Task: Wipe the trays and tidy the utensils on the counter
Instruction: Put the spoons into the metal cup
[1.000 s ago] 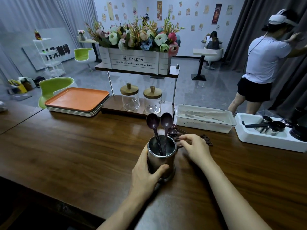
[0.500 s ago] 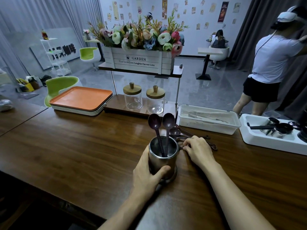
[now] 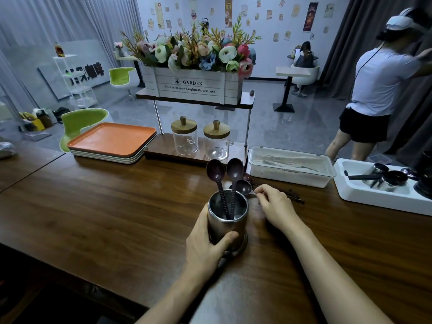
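A steel utensil cup (image 3: 228,219) stands on the wooden counter (image 3: 112,211), and my left hand (image 3: 207,247) grips it from the near side. Two dark purple spoons (image 3: 216,171) stand in it, bowls up. Just behind the cup my right hand (image 3: 274,208) pinches the handle of a third purple spoon (image 3: 243,187), which is lifted at the cup's right rim. More dark spoons (image 3: 292,195) lie on the counter behind my right hand, partly hidden. A stack of trays with an orange one (image 3: 112,140) on top sits at the back left.
Two lidded glass jars (image 3: 184,139) stand under a shelf holding a flower crate (image 3: 194,87). A white lidded box (image 3: 291,166) and a white bin with metal cups (image 3: 378,183) sit at the back right. A person (image 3: 378,90) stands beyond the counter.
My right hand has closed its fingers on one purple spoon from the pile and raised it toward the cup's rim. My left hand still holds the cup.
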A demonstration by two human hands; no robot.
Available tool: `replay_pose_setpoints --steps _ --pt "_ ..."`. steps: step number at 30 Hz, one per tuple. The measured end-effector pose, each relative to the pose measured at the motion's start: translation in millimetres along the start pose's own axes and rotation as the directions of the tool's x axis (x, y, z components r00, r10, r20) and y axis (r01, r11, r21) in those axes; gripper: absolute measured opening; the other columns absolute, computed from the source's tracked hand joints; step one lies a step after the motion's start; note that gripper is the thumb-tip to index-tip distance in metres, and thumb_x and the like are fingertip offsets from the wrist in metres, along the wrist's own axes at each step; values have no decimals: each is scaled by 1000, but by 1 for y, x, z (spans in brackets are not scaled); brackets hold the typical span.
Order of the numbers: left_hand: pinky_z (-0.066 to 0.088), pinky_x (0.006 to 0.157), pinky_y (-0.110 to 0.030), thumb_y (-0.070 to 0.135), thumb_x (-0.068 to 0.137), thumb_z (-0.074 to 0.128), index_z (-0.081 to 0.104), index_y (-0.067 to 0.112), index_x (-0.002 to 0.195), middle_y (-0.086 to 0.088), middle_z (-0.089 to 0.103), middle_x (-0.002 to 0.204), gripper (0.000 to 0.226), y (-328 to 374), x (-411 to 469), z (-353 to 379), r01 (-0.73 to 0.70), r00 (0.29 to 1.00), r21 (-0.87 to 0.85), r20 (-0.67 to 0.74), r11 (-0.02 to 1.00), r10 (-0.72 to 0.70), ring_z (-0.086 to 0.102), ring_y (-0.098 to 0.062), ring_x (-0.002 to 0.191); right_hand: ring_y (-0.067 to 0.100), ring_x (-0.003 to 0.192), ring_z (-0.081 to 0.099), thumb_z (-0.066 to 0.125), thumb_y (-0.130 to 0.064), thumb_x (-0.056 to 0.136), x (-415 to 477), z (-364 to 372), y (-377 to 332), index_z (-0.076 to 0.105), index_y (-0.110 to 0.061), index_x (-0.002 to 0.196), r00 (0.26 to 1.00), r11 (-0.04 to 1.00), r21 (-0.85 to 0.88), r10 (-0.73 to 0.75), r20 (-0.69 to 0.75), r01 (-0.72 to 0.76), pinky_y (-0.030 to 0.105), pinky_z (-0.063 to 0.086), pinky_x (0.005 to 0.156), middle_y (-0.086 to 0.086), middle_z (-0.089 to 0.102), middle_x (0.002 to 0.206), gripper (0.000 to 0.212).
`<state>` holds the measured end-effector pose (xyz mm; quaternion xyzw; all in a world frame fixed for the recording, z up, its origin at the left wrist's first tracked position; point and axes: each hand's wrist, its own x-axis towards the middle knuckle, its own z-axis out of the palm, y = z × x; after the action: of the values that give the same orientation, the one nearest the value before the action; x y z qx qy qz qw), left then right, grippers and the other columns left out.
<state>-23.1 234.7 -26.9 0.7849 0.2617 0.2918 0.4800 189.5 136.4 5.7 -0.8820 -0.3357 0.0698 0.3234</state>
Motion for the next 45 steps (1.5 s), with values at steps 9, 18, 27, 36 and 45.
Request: replay_pose_setpoints --steps 9,18,27,36,45 --pt "42 112 -27 72 71 71 17 53 158 25 48 152 104 1 -1 -2 -15 1000 31 -14 999 15 44 4 140 16 78 64 69 -10 93 -10 -29 -24 77 -16 90 993 710 695 106 48 -109 32 59 73 4 69 79 11" --pt "42 115 -36 76 71 69 15 52 158 25 44 155 106 0 -1 -3 -29 1000 31 8 999 28 42 1 142 11 71 59 71 -20 93 -27 -79 -71 77 -12 95 998 581 813 32 -60 30 25 52 70 0 67 79 11" --pt "41 116 -39 74 71 69 12 54 158 29 42 154 106 0 -3 -5 -41 998 28 43 999 40 41 3 142 14 75 67 70 -16 94 -29 -78 -78 71 -13 95 979 421 906 157 -127 50 25 59 67 3 69 83 4" --pt "42 112 -27 72 69 74 17 53 158 29 46 151 107 1 -1 -4 -26 1000 15 11 1000 26 46 6 137 17 70 65 68 -9 94 -35 -30 -74 72 -5 84 994 679 734 72 -87 15 27 59 65 13 70 77 12" --pt "44 113 -33 70 69 74 22 51 157 26 46 153 104 0 -1 -3 -11 1000 11 -26 1000 12 46 5 137 14 79 71 74 -30 89 -44 -10 -67 79 -23 80 992 838 545 58 -114 14 41 59 81 -5 75 79 12"
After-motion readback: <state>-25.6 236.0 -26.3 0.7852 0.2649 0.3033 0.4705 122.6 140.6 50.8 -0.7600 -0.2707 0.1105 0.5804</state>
